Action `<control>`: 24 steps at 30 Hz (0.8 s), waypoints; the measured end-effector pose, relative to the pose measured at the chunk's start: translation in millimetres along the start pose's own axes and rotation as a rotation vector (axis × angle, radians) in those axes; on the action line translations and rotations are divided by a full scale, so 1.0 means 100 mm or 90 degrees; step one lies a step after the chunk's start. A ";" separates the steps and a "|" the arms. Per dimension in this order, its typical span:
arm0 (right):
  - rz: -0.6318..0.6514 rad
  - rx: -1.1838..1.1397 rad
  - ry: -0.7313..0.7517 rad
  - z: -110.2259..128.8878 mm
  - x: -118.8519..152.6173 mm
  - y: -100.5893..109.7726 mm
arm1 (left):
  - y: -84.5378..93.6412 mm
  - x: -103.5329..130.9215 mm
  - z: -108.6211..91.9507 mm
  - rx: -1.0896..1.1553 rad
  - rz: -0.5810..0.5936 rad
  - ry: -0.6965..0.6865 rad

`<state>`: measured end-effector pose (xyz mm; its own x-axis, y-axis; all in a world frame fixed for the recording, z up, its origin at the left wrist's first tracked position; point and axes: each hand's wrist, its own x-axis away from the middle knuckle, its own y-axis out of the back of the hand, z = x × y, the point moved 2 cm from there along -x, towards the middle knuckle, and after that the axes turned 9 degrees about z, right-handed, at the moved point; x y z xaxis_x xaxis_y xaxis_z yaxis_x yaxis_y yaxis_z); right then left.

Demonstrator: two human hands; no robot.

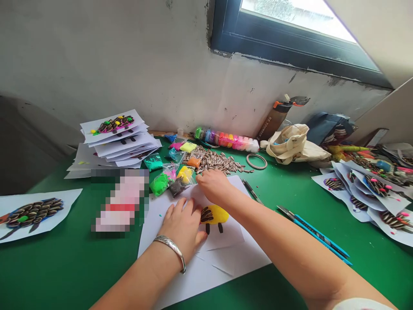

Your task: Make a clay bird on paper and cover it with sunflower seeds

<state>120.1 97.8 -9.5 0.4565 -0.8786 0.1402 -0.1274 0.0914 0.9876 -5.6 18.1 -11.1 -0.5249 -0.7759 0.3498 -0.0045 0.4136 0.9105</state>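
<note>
A yellow clay shape (220,214) with dark seeds on its left part and two black legs below lies on white paper (226,258). My left hand (183,221), with a silver bracelet at its wrist, rests flat on the paper left of the shape, its fingers spread. Beyond the shape, my right hand (211,186) is over the far edge of the paper beside the seed pile (214,162). Its fingers are curled together, and what they hold, if anything, is hidden. Bags of green clay (159,184), yellow clay (185,174) and black clay (177,187) lie near both hands.
Stacked papers (121,146) stand at the back left; a seed picture (35,215) lies far left. Clay tubs (230,140), a tape ring (256,161), a bottle (274,120) and a cloth bag (295,144) line the wall. Blue cutters (316,234) and more pictures (371,189) lie right.
</note>
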 end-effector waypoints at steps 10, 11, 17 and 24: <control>-0.217 -0.383 -0.095 0.02 0.95 -0.16 | 0.00 -0.01 0.00 -0.025 0.017 0.006; -0.216 -0.455 -0.089 0.06 1.06 -0.23 | 0.00 -0.01 0.00 -0.028 0.020 0.006; -0.280 -0.528 -0.062 0.28 1.26 -0.47 | -0.01 -0.01 0.00 -0.046 0.037 0.016; -0.315 -0.404 -0.054 0.33 1.17 -0.49 | -0.01 -0.01 0.00 -0.042 0.026 0.006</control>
<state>150.8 -24.6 -44.2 0.2578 -0.9168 -0.3048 0.6077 -0.0914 0.7889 -5.3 18.2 -12.0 -0.5156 -0.7634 0.3891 0.0729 0.4134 0.9076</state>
